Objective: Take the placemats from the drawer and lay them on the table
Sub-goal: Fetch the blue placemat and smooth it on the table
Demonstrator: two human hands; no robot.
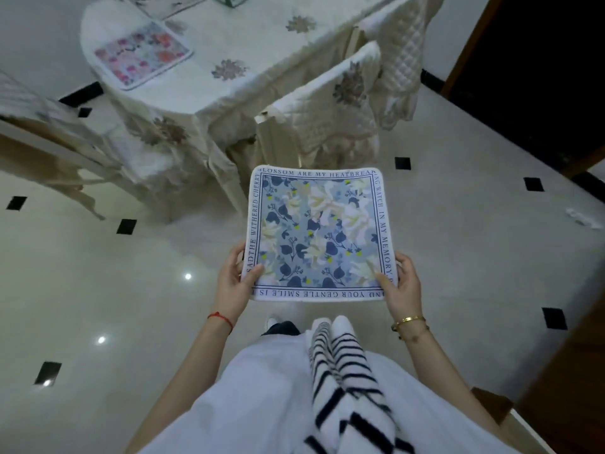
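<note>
I hold a square blue floral placemat (316,232) flat in front of me, above the tiled floor. It has a white edge and a printed text border. My left hand (234,280) grips its near left corner and my right hand (401,285) grips its near right corner. Ahead stands the table (248,37), draped in a white cloth with grey flower motifs. A pink floral placemat (142,54) lies flat on the table's near left end. Part of another mat (157,4) shows at the top edge. The drawer is out of view.
Two chairs with quilted white covers (327,116) stand at the table's right side, between me and the tabletop. Another covered chair (49,126) is at the left. Glossy pale floor tiles with black insets surround the table. A dark doorway (540,77) lies at the right.
</note>
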